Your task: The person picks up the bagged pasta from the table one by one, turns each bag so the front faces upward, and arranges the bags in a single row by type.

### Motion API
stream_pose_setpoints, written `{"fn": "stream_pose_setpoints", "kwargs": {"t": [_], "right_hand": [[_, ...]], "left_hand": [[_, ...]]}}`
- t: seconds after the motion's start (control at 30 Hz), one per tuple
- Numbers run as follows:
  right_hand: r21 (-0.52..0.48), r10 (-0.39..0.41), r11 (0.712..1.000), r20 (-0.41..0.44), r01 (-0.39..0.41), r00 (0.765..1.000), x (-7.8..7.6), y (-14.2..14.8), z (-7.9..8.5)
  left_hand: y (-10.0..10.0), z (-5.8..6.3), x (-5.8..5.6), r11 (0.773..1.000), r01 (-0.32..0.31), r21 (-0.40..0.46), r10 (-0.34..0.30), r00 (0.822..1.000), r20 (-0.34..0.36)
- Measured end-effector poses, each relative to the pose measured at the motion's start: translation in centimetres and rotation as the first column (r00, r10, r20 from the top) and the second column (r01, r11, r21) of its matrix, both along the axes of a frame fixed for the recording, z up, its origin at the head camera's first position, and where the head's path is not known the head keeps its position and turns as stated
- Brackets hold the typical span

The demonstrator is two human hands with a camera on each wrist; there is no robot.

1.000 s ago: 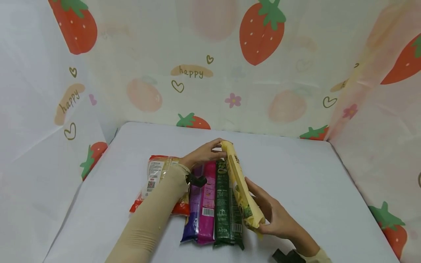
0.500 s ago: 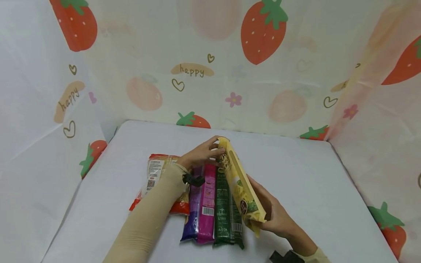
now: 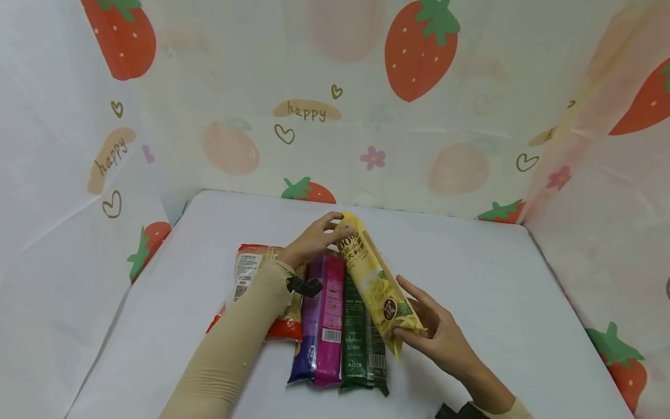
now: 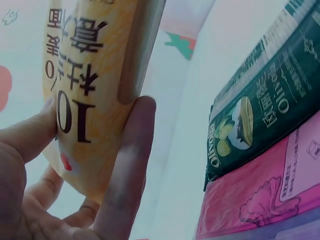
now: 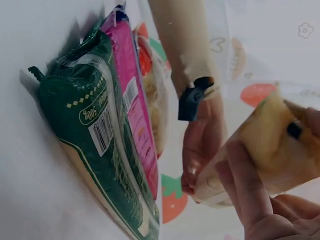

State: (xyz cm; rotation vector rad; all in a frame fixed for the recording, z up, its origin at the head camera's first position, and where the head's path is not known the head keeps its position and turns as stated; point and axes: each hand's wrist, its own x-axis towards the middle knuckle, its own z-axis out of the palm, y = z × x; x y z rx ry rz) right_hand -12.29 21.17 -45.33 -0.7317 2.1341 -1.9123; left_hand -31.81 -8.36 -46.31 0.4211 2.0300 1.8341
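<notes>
Both hands hold a yellow packet of noodles (image 3: 373,285), tilted above the table with its printed face toward the head camera. My left hand (image 3: 316,238) grips its far end, thumb and fingers on opposite sides in the left wrist view. At the near end my right hand (image 3: 442,337) holds the packet between thumb and fingers. Partly beneath it lies a dark green spaghetti packet (image 3: 361,355). Touching that on the left is a pink and purple packet (image 3: 327,320), then a red-edged clear bag (image 3: 248,269), partly hidden by the left forearm.
The packets lie side by side on a white table (image 3: 497,291). A curtain printed with strawberries (image 3: 421,52) stands behind and along both sides. Each wrist carries a black camera mount, such as the left wrist mount (image 3: 305,286).
The yellow packet has turned from its narrow edge to show its broad printed face, and its far end has shifted slightly left. Both hands have kept hold; the other packets have stayed put.
</notes>
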Motion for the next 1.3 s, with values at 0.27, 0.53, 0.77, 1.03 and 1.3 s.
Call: {"fn": "stream_pose_setpoints", "kwargs": {"t": [0.27, 0.53, 0.77, 1.03, 1.3], "right_hand": [[0.076, -0.066, 0.995, 0.073, 0.060, 0.995, -0.1, -0.1, 0.0], [0.090, 0.001, 0.996, 0.169, -0.016, 0.986, -0.2, -0.7, -0.4], [0.049, 0.043, 0.997, 0.220, -0.055, 0.974, 0.0, -0.8, -0.8], [-0.002, 0.014, 1.000, 0.283, -0.014, 0.959, 0.1, -0.8, -0.9], [-0.116, 0.036, 0.993, 0.331, 0.003, 0.943, 0.2, -0.9, -1.5]], "left_hand": [[-0.3, 0.9, 0.3, 0.995, -0.032, -0.093, 0.023, 0.996, -0.088], [-0.1, 1.7, 0.1, 0.976, -0.066, -0.205, 0.028, 0.983, -0.183], [0.3, 2.1, 0.4, 0.950, -0.119, -0.290, 0.059, 0.976, -0.209], [0.5, 2.7, 0.9, 0.968, -0.130, -0.214, 0.092, 0.980, -0.179], [0.2, 2.7, 1.0, 0.989, -0.077, -0.125, 0.061, 0.990, -0.124]]}}
